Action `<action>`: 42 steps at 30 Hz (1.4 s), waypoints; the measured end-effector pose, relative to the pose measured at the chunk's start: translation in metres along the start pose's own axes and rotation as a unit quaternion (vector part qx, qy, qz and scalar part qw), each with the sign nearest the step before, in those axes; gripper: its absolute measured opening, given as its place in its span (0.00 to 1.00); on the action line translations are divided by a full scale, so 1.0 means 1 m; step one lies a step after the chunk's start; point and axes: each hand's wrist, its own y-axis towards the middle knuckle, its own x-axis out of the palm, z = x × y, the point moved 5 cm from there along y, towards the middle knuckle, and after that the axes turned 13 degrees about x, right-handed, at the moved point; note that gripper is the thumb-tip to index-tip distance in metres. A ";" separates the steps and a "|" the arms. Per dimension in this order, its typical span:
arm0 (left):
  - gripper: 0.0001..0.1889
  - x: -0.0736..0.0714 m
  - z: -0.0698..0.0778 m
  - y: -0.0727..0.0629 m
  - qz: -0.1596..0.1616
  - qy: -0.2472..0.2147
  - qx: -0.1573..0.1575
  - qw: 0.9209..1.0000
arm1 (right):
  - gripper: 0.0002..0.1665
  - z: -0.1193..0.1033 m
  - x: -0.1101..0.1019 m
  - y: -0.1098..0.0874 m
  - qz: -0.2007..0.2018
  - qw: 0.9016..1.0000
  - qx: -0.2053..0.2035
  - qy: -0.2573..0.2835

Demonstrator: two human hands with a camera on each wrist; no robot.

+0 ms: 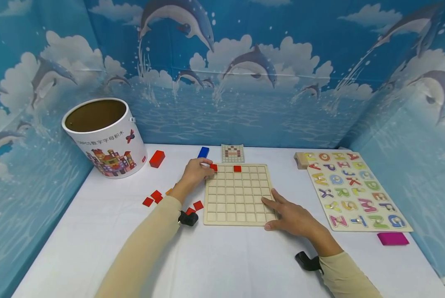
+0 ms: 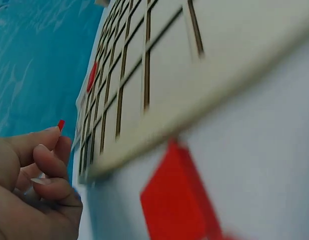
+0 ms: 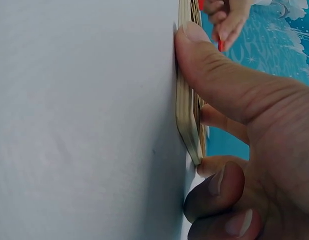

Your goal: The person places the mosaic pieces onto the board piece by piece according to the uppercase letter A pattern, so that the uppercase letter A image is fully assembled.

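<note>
A wooden grid board [image 1: 241,194] lies flat in front of me. My left hand [image 1: 195,171] pinches a small red square tile [image 2: 61,124] between thumb and fingertip at the board's far left corner. Along the far row sits another red tile [image 1: 237,169]. My right hand [image 1: 295,217] holds the near right corner of the board, its thumb against the front edge and other fingers over and beside the right side. Loose red tiles [image 1: 198,205] lie left of the board, partly hidden by the left arm. Beyond the board is a small pattern card [image 1: 232,153].
A white bucket [image 1: 108,145] stands at the back left, near a red block [image 1: 157,159]. A blue block [image 1: 203,152] lies behind the left hand. To the right are an alphabet board [image 1: 356,190], a wooden block [image 1: 301,161] and a magenta block [image 1: 393,239].
</note>
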 end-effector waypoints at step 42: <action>0.19 0.006 0.018 -0.008 -0.024 0.131 0.053 0.990 | 0.54 0.001 -0.001 -0.001 0.001 1.000 0.012 0.000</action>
